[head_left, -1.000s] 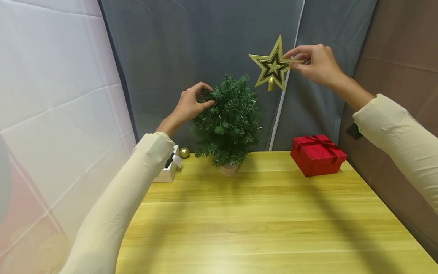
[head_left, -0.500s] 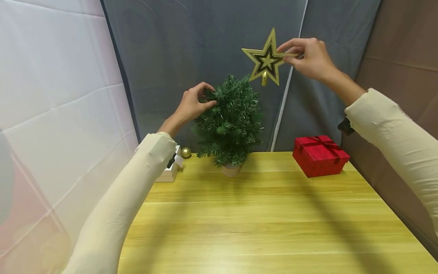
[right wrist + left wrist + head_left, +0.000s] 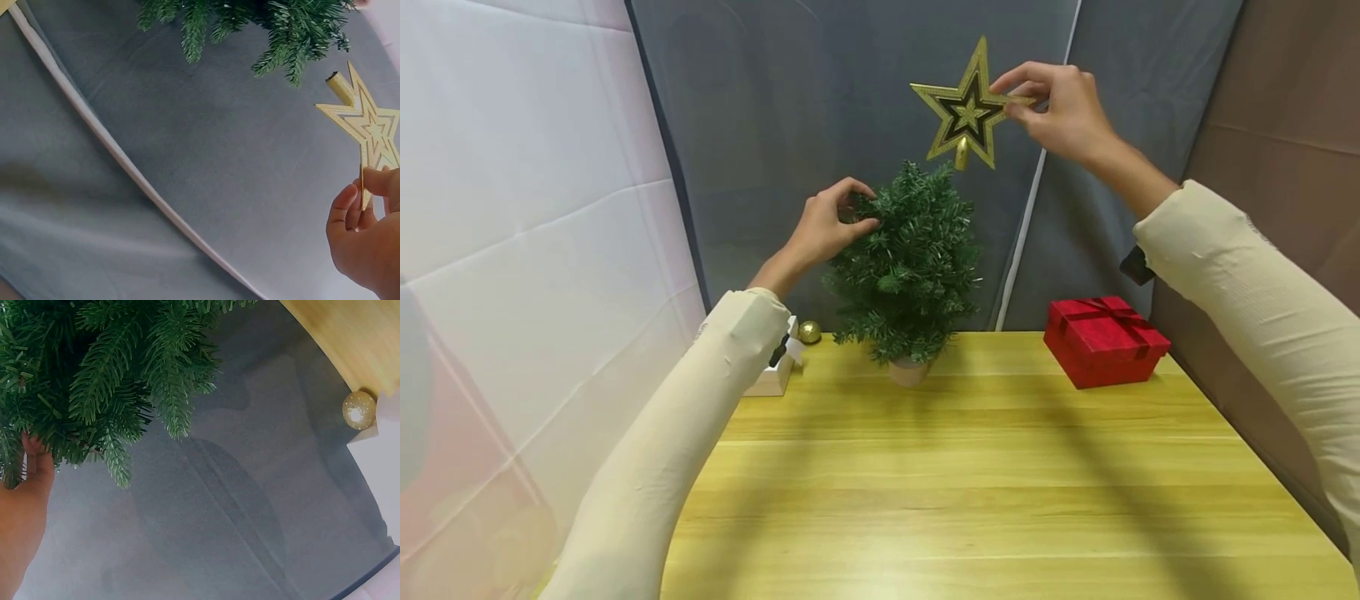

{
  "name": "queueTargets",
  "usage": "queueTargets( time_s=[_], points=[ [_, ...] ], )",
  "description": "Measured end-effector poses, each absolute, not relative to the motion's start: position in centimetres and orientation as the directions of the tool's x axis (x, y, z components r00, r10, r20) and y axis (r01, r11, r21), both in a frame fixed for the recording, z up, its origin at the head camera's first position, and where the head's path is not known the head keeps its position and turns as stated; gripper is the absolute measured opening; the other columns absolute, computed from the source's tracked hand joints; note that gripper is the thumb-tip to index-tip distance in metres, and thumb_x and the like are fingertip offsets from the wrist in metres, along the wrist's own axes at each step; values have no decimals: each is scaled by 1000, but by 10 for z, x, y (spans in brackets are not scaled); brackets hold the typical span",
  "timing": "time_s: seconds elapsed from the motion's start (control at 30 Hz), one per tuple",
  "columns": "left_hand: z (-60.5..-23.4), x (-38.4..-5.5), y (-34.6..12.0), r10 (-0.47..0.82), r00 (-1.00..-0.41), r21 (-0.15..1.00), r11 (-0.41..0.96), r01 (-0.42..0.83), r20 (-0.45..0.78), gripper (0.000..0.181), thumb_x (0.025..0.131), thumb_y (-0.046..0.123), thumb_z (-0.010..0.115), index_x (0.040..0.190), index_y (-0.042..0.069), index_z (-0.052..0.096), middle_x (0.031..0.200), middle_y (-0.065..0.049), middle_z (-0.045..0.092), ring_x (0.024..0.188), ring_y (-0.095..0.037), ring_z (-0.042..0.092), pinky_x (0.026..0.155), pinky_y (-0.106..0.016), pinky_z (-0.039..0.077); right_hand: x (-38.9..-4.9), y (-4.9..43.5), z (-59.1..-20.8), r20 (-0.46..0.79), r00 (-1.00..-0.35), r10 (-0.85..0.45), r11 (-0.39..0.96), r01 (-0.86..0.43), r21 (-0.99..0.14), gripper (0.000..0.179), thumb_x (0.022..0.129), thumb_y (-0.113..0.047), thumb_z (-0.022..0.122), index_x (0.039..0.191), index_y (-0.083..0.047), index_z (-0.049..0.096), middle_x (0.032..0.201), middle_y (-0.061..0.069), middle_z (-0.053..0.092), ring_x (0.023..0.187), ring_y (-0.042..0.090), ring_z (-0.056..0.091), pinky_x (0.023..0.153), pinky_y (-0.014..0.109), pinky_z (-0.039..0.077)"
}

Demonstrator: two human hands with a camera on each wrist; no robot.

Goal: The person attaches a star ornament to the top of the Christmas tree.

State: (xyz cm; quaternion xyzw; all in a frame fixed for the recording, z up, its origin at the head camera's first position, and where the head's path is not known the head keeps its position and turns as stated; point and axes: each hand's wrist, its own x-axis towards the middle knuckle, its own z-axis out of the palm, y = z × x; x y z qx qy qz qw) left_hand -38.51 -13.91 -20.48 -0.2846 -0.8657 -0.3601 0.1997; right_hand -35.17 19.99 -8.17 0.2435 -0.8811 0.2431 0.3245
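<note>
A small green artificial Christmas tree (image 3: 917,258) stands in a pale pot (image 3: 908,372) near the table's far edge. My left hand (image 3: 823,223) grips branches high on the tree's left side, with thumb and fingers curled and their tips partly hidden among the needles. Up and to the right, my right hand (image 3: 1063,108) pinches one point of a gold star tree topper (image 3: 967,114). The star is upright in the head view, its hollow tube downward, just above and right of the treetop. The right wrist view shows the tube's open end (image 3: 334,78) apart from the branches.
A red gift box (image 3: 1105,340) with a ribbon sits at the table's back right. Behind my left sleeve are a white box (image 3: 769,383) with a ribbon and a gold ball ornament (image 3: 809,332). A grey curtain (image 3: 820,83) hangs behind the wooden table (image 3: 925,483).
My right hand has raised the star and brought it left, closer to the treetop. The left hand keeps its hold on the branches, and the view has shifted slightly.
</note>
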Motion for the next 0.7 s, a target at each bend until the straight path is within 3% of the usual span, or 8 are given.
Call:
queueTargets(
  time_s=[0.33, 0.7],
  points=[
    [-206, -385, -132, 349, -757, 522, 563, 641, 553, 40, 96, 22, 78, 133, 16, 63, 141, -9, 62, 114, -27, 65, 96, -47, 53, -353, 188, -78, 706, -654, -272, 744, -608, -278, 29, 106, -21, 61, 133, -17, 71, 125, 12, 74, 68, 5, 54, 58, 27, 33],
    [-208, -385, -133, 345, -754, 527, 554, 644, 559, 39, 96, 20, 78, 133, 16, 63, 139, -9, 63, 111, -27, 66, 92, -46, 54, -356, 174, -72, 699, -655, -286, 745, -611, -268, 30, 108, -23, 59, 136, -19, 70, 125, 11, 73, 65, 7, 49, 58, 27, 33]
  ],
)
